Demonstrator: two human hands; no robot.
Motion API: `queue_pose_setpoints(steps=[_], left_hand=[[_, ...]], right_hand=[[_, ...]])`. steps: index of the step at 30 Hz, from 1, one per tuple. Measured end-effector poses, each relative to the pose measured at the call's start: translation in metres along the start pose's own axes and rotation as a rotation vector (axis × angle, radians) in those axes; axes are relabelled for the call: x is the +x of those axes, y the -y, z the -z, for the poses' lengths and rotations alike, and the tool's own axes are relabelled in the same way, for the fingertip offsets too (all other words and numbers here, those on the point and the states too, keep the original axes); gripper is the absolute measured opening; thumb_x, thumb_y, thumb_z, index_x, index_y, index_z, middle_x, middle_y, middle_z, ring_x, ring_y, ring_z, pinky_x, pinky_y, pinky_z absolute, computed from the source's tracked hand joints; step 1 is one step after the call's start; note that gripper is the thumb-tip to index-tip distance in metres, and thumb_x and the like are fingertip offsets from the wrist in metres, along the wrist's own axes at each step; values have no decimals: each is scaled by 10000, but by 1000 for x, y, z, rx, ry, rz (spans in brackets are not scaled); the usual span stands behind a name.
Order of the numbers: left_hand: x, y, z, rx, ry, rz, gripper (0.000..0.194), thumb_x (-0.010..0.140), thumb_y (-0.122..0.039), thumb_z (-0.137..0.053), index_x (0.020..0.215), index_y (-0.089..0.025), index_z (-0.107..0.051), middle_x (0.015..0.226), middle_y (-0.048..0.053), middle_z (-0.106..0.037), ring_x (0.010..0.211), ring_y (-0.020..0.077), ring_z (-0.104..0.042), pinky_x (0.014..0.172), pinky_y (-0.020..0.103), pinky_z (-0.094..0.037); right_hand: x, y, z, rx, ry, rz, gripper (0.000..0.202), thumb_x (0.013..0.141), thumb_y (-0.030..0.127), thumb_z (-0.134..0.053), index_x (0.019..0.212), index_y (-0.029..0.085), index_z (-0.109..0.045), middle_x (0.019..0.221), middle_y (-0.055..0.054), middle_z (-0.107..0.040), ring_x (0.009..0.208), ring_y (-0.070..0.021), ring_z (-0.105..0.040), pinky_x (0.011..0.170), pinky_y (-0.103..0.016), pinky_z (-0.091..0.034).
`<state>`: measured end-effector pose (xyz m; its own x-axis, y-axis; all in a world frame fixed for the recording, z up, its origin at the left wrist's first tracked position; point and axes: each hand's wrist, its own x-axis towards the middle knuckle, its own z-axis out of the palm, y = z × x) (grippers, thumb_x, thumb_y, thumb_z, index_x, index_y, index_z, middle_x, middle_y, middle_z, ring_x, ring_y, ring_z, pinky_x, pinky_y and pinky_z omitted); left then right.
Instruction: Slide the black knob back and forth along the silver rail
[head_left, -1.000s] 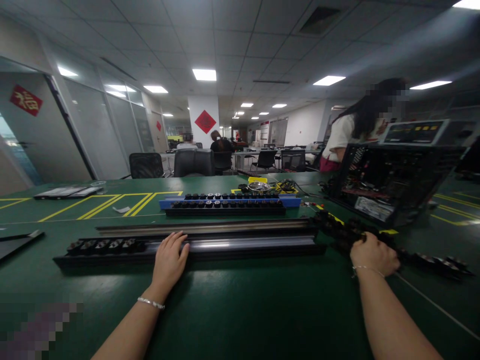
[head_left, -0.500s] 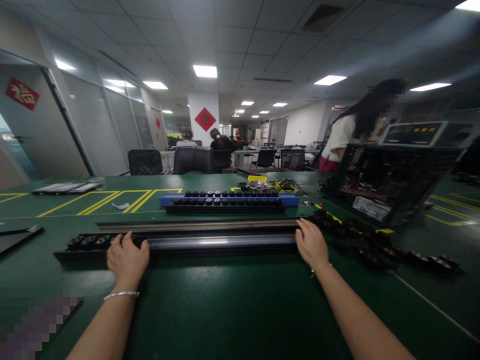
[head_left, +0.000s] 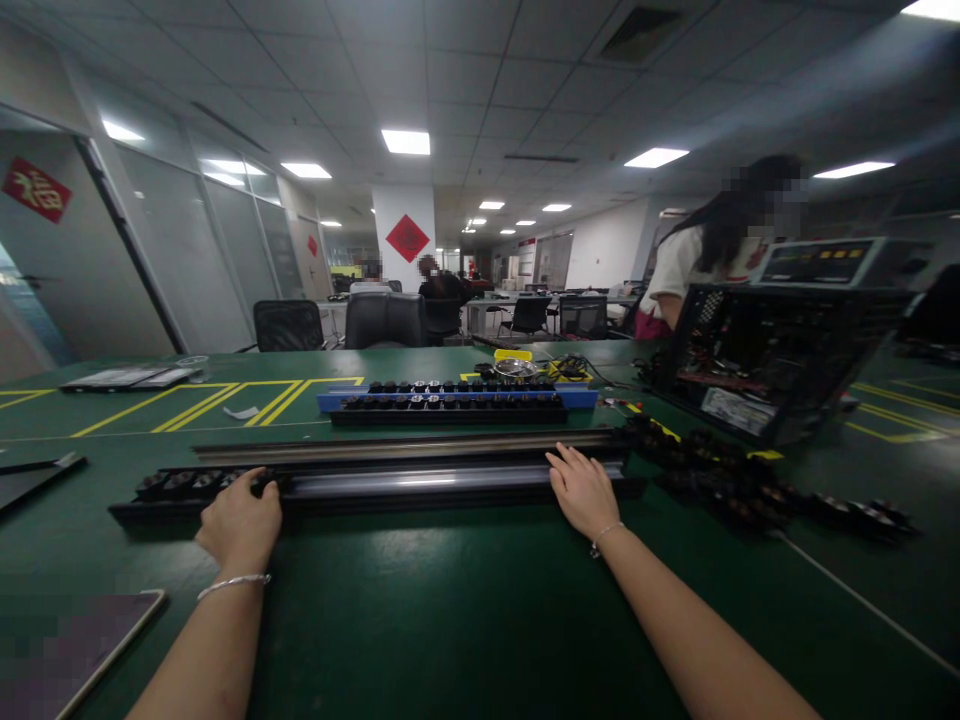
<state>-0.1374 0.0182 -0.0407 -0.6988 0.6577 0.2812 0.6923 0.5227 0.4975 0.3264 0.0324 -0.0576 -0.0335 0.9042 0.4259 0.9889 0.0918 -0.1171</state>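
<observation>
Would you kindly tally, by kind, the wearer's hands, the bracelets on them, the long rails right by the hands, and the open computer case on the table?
Left hand and right hand: 2
Left bracelet and right bracelet: 2
Front rail and rear rail: 2
Computer case: 1
Total: 7

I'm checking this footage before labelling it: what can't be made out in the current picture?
- Head view: what the left hand grips, if anything; its fingers cover part of the row of black parts.
- Head view: whether the right hand presses the long rail; the hand hides any contact.
- Head view: single pieces in the dark pile; dim, blurred.
- Head view: the pale-edged slab; cut off by the frame's corner, partly pixelated.
</observation>
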Motion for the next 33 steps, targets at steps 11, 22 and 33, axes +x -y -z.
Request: queue_pose_setpoints(steps=[11, 22, 33], left_hand=[[3, -7, 0, 0, -53, 47, 532, 764, -540, -415, 1155, -203, -542, 1109, 186, -596, 1047, 403, -512, 795, 536, -408], [-4, -17, -4, -48, -20, -25, 559, 716, -518, -500, 1160, -178, -500, 1081, 131, -636, 1059, 332, -547, 889, 470, -366], [-21, -35, -5, -55, -33, -139, 507, 736, -478, -494, 1122, -151, -510, 1025, 129, -653, 1038, 296, -571, 890, 417, -383]], right_hand=[[0, 2, -2, -1, -10, -11, 438, 902, 322, -270, 1231, 249, -549, 1394, -18, -418, 1273, -202, -364, 1045, -426, -244], [-1, 0, -5, -4, -37, -3, 438, 900, 326, -267, 1215, 258, -563, 1385, -17, -431, 1260, -203, -381, 1034, -425, -254], [-1, 0, -6, 4, -46, -6, 429, 894, 321, -281, 1207, 260, -569, 1375, -17, -444, 1259, -201, -381, 1030, -423, -259]])
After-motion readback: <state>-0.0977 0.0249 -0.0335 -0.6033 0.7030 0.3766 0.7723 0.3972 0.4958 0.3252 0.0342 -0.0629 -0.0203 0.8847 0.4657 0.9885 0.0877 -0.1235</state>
